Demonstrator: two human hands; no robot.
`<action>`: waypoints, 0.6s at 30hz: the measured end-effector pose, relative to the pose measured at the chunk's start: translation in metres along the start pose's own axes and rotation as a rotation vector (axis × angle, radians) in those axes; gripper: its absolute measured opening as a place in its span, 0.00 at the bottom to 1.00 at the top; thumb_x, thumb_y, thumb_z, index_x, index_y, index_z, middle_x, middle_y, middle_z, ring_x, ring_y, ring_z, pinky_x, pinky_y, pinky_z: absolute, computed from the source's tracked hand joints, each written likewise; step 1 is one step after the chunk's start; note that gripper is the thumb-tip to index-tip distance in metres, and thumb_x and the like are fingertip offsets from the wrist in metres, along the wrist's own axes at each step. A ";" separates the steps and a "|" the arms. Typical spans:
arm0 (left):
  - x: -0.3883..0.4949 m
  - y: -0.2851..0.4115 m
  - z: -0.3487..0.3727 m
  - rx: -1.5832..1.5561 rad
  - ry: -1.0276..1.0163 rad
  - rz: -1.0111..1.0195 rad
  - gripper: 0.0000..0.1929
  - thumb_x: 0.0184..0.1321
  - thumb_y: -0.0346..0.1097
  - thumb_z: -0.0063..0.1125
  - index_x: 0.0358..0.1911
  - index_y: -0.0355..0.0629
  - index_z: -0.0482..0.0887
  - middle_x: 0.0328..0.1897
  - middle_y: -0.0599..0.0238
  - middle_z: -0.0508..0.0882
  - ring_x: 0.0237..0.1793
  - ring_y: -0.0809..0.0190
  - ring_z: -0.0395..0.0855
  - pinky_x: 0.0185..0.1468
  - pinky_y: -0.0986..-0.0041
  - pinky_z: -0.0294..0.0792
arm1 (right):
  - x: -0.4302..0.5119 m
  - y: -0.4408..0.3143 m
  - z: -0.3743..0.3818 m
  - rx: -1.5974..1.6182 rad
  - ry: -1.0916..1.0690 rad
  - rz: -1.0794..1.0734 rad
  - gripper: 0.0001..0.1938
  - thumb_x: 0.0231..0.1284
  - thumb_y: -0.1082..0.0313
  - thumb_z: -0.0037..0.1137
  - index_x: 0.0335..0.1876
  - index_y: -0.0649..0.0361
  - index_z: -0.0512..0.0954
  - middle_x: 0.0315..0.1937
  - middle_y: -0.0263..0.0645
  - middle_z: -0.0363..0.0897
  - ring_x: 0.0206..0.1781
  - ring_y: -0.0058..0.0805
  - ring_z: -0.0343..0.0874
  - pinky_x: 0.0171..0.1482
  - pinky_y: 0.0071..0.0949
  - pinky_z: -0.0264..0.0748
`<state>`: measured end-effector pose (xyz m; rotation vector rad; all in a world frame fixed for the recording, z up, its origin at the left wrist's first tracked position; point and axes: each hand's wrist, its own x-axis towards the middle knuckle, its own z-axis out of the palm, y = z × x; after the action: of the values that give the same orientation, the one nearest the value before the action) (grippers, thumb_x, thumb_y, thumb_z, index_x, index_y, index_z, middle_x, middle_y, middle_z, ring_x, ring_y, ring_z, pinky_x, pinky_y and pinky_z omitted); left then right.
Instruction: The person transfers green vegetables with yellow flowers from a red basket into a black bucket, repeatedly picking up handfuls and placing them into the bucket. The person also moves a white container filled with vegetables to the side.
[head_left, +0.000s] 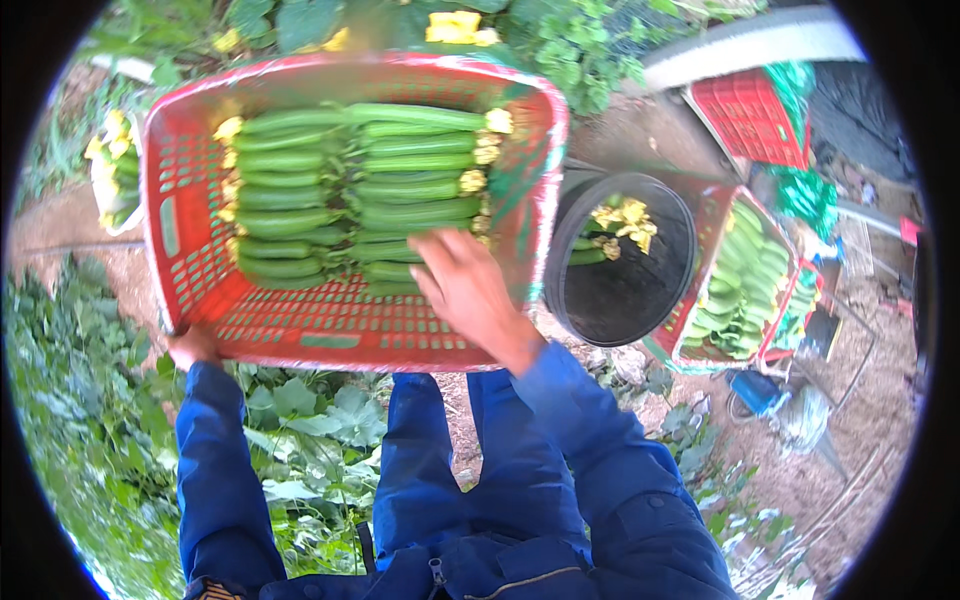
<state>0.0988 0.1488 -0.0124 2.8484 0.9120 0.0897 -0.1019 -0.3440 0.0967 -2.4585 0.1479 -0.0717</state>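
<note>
A red plastic crate (352, 328) with slotted walls tilts towards me, its rim partly wrapped in clear film. Two columns of green courgettes (277, 199) lie inside, stem ends meeting in the middle and yellow blossoms at the outer ends. My left hand (193, 348) grips the crate's near left corner; its fingers are partly hidden. Over the near end of the right column is my right hand (465, 289), blurred, fingers apart, holding nothing I can see. Whether it touches the courgettes there I cannot tell.
A black bucket (592, 300) right of the crate holds a few blossomed courgettes. Beyond it stands another crate (739, 277) full of courgettes. A red crate (750, 120) sits farther back. At left is a white container (112, 199) of courgettes. Leafy plants (82, 375) border the path.
</note>
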 end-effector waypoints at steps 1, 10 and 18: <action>0.005 -0.004 0.003 0.051 0.063 0.041 0.32 0.49 0.39 0.65 0.60 0.32 0.81 0.58 0.43 0.87 0.55 0.41 0.87 0.62 0.58 0.76 | -0.018 -0.002 -0.027 0.028 0.090 -0.020 0.12 0.59 0.68 0.68 0.48 0.58 0.82 0.42 0.42 0.82 0.45 0.42 0.83 0.53 0.41 0.79; 0.047 -0.033 0.005 -0.115 -0.082 -0.024 0.35 0.47 0.38 0.66 0.62 0.32 0.79 0.59 0.45 0.86 0.57 0.47 0.86 0.63 0.61 0.73 | -0.136 0.246 -0.059 -0.403 -0.472 0.751 0.12 0.63 0.64 0.58 0.50 0.57 0.76 0.51 0.48 0.81 0.52 0.49 0.83 0.52 0.47 0.80; 0.047 -0.031 -0.009 -0.236 -0.096 -0.070 0.32 0.49 0.32 0.69 0.61 0.29 0.79 0.54 0.51 0.88 0.47 0.53 0.86 0.55 0.61 0.78 | -0.154 0.322 0.034 -0.826 -0.623 0.183 0.15 0.66 0.64 0.51 0.56 0.54 0.78 0.53 0.37 0.76 0.58 0.37 0.75 0.57 0.49 0.73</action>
<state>0.1183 0.2018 -0.0082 2.5784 0.9139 0.0493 -0.2799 -0.5521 -0.1344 -3.1081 0.1411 1.0069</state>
